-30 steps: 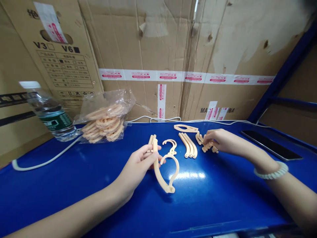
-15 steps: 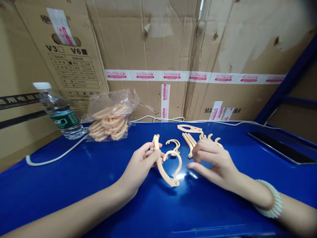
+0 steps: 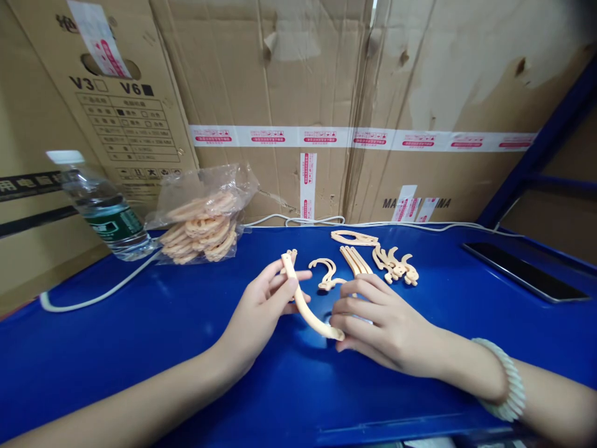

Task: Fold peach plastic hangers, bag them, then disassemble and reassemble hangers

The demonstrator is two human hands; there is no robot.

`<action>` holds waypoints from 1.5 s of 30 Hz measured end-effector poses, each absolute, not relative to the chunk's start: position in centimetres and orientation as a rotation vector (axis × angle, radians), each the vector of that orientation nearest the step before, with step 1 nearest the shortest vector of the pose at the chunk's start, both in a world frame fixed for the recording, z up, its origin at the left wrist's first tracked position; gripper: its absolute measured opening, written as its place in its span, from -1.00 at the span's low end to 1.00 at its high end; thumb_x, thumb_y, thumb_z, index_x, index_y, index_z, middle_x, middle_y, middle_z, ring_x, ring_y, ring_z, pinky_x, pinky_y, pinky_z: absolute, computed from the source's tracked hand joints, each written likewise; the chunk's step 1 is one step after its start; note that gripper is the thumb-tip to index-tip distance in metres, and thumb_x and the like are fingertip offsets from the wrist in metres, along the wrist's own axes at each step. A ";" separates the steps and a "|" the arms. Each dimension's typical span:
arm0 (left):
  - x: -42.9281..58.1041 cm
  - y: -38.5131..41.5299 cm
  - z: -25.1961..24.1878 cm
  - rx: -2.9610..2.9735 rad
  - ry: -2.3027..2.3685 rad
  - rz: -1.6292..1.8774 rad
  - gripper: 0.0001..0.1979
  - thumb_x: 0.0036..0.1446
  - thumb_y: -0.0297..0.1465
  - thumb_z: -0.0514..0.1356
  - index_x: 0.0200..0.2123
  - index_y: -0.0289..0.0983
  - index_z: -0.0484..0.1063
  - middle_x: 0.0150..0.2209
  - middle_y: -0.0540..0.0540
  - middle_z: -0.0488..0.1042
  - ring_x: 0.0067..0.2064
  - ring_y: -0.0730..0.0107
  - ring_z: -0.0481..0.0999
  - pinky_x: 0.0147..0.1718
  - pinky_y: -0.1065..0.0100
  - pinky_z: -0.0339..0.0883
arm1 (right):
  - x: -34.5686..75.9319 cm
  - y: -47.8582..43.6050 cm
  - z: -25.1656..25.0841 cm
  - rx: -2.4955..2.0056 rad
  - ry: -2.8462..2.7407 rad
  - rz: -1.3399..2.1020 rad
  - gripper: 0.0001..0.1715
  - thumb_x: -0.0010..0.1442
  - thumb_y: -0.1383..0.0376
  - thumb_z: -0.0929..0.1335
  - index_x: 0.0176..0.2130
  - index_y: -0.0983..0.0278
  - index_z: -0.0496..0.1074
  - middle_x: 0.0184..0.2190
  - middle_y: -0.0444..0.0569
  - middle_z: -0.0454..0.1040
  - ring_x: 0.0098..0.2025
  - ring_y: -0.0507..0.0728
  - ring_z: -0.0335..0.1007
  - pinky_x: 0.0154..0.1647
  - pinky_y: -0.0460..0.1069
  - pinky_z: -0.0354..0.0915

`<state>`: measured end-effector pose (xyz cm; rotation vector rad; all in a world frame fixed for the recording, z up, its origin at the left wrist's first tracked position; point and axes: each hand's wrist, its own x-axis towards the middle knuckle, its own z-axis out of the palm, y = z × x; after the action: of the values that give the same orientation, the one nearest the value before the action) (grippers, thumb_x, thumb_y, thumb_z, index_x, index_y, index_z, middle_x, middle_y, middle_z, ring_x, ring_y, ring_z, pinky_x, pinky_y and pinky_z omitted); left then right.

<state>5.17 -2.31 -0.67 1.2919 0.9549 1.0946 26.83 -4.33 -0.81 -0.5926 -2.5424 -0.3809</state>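
Note:
My left hand (image 3: pixel 261 298) is closed around a beige curved hanger arm (image 3: pixel 308 314), its upper end sticking up past the thumb. At the arm's lower end my right hand (image 3: pixel 373 317) has its fingers closed on the tip, and they cover the joint and most of the hook there. Just beyond the hands, loose beige hooks (image 3: pixel 330 272) lie on the blue table (image 3: pixel 196 386). Several straight-looking hanger arms (image 3: pixel 357 260) rest side by side, partly behind my right hand. Farther right is a small pile of hooks (image 3: pixel 396 264).
A folded hanger (image 3: pixel 354 238) lies at the back. On the left stand a water bottle (image 3: pixel 109 214) and a clear bag of beige hanger parts (image 3: pixel 200 230). A black phone (image 3: pixel 522 270) lies right. A white cable (image 3: pixel 93 305) runs along cardboard boxes (image 3: pixel 270 87).
My right hand has moved left and down from beside the loose hooks onto the arm's lower end. The hook that stood up from that end is now largely hidden.

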 end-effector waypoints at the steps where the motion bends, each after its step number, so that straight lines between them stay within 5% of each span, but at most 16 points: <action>1: 5.1 -2.3 -0.8 1.327 0.957 1.138 -0.39 0.19 -0.24 0.21 0.26 -0.21 0.12 0.15 -0.27 0.38 -0.13 0.20 0.54 -0.20 0.20 0.49 | 26.9 -4.3 -0.7 -0.612 -2.542 -0.355 -0.73 0.37 0.21 0.25 -0.20 0.31 0.45 -0.29 0.03 0.53 -0.11 0.16 0.33 0.00 0.14 0.20; 4: 4.7 -2.3 -1.0 1.668 1.015 1.314 -0.33 0.24 -0.31 0.17 0.33 -0.08 -0.05 0.34 -0.20 0.10 0.21 0.10 0.31 0.02 0.11 0.39 | 27.0 -4.4 -0.7 -0.665 -2.516 -0.310 -0.71 0.37 0.17 0.24 -0.23 0.30 0.44 -0.33 -0.01 0.50 -0.20 0.14 0.32 -0.01 0.13 0.13; 7: 4.2 -2.6 -1.0 2.332 0.995 1.362 -0.48 0.23 -0.44 0.15 0.24 -0.10 0.21 0.35 -0.13 0.08 0.35 0.10 0.06 0.27 0.00 0.01 | 27.0 -4.5 -0.9 -0.680 -2.497 -0.314 -0.67 0.39 0.16 0.22 -0.24 0.30 0.44 -0.42 -0.06 0.46 -0.31 0.10 0.30 -0.02 0.13 0.10; 11: 4.2 -3.2 -1.0 2.836 0.716 0.848 -0.60 0.24 -0.42 0.13 0.15 -0.15 0.35 0.10 -0.16 0.47 0.17 0.09 0.38 0.29 -0.08 -0.12 | 27.0 -4.6 -1.1 -0.657 -2.480 -0.360 -0.68 0.40 0.19 0.22 -0.26 0.30 0.43 -0.46 -0.09 0.44 -0.39 0.05 0.29 -0.02 0.13 0.09; 15: 4.5 -3.4 -1.2 2.969 0.740 0.636 -0.73 0.32 -0.39 0.05 0.01 -0.22 0.44 -0.07 -0.16 0.57 0.09 0.10 0.44 0.27 -0.08 -0.12 | 26.9 -4.9 -1.0 -0.619 -2.474 -0.404 -0.74 0.39 0.25 0.23 -0.25 0.31 0.44 -0.49 -0.12 0.44 -0.43 0.04 0.27 -0.03 0.12 0.07; 21: 4.8 -3.4 -0.8 3.170 0.662 0.604 -0.74 0.34 -0.44 -0.04 -0.25 -0.28 0.44 -0.27 -0.12 0.56 -0.18 0.22 0.51 0.14 0.05 0.10 | 26.7 -5.3 -0.9 -0.609 -2.493 -0.395 -0.77 0.36 0.32 0.24 -0.25 0.34 0.45 -0.53 -0.14 0.36 -0.46 0.04 0.20 -0.08 0.11 0.03; 24: 4.9 -3.7 -0.7 3.179 0.631 0.531 -0.77 0.31 -0.45 -0.03 -0.30 -0.28 0.40 -0.35 -0.10 0.51 -0.33 0.26 0.47 -0.18 0.18 0.28 | 26.8 -5.3 -1.1 -0.608 -2.511 -0.349 -0.73 0.36 0.25 0.25 -0.30 0.33 0.43 -0.53 -0.14 0.34 -0.45 0.05 0.20 -0.05 0.11 0.01; 28: 4.8 -4.1 -0.6 3.150 0.628 0.553 -0.82 0.22 -0.49 0.00 -0.40 -0.27 0.35 -0.46 -0.04 0.42 -0.52 0.34 0.32 -0.56 0.25 0.06 | 26.7 -5.5 -1.1 -0.615 -2.503 -0.193 -0.65 0.38 0.16 0.25 -0.35 0.32 0.41 -0.52 -0.16 0.34 -0.44 0.03 0.21 -0.01 0.11 -0.02; 35: 4.2 -4.1 0.4 3.168 0.542 0.645 -0.86 0.10 -0.53 0.04 -0.45 -0.27 0.35 -0.54 -0.01 0.36 -0.54 0.37 0.27 -0.56 0.26 0.03 | 26.1 -5.8 -0.9 -0.722 -2.411 0.293 -0.82 0.26 0.19 0.39 -0.28 0.27 0.47 -0.48 -0.19 0.41 -0.41 0.01 0.32 -0.09 0.03 0.01; 45: 3.4 -3.4 0.2 3.170 0.438 0.791 -0.85 0.11 -0.56 0.05 -0.46 -0.27 0.33 -0.52 0.02 0.38 -0.53 0.40 0.27 -0.51 0.29 0.12 | 25.3 -5.6 -1.0 -0.764 -2.369 0.454 -0.72 0.26 0.10 0.37 -0.29 0.27 0.48 -0.50 -0.13 0.47 -0.42 0.04 0.34 -0.07 0.05 0.08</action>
<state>3.40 -3.39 0.21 3.1698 0.4382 0.7915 25.27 -5.63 -0.98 -0.7640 -2.3693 0.4536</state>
